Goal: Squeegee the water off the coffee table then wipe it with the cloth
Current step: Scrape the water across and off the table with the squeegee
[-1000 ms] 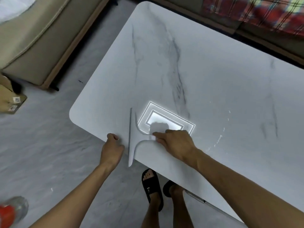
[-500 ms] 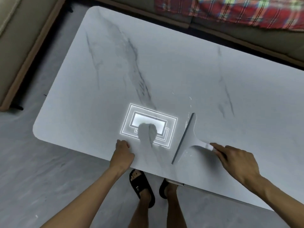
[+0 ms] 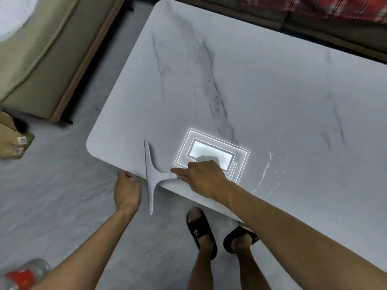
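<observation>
Marble coffee table [image 3: 261, 84]: squeegee [image 3: 151, 174] at near edge, water streaks [image 3: 264, 172].

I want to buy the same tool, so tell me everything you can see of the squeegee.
The squeegee is plain pale grey, T-shaped, seemingly smooth plastic or silicone: a long thin blade flaring into a short handle. The right hand grips the handle. The blade lies across the coffee table near edge, its lower half overhanging the floor, beside the left hand.

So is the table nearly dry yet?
Not quite. The right hand holds the squeegee, its blade hanging over the near edge of the coffee table. Water streaks remain to its right. No cloth is in view, so wiping is not yet done.
</observation>
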Demonstrator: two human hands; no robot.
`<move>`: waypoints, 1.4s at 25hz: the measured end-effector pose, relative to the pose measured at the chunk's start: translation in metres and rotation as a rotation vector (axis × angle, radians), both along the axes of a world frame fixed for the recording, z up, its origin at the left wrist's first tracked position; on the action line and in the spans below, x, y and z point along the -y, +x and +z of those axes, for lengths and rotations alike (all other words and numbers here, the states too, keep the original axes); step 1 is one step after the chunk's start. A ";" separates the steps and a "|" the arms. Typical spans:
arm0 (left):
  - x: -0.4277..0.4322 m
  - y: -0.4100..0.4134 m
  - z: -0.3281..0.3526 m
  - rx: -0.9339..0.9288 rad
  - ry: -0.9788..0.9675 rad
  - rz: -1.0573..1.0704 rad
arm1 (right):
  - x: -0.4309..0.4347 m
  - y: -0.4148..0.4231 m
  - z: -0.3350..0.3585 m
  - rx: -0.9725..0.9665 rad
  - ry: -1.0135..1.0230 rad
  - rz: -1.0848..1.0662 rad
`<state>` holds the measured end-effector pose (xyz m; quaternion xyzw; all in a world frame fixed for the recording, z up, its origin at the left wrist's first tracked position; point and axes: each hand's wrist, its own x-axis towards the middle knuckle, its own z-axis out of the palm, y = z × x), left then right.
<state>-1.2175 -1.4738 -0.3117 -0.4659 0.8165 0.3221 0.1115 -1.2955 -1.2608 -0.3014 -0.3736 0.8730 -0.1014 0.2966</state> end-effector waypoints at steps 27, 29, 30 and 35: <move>-0.210 0.000 -0.005 0.364 0.329 -0.725 | -0.371 0.071 0.042 -0.256 0.304 -0.240; -0.213 0.000 -0.005 0.356 0.303 -0.682 | -0.378 0.061 0.054 -0.292 0.322 -0.219; -0.215 0.000 -0.005 0.338 0.263 -0.666 | -0.379 0.055 0.058 -0.306 0.315 -0.217; -0.223 -0.011 0.011 0.187 0.165 -0.527 | -0.382 0.026 0.067 -0.311 0.276 -0.196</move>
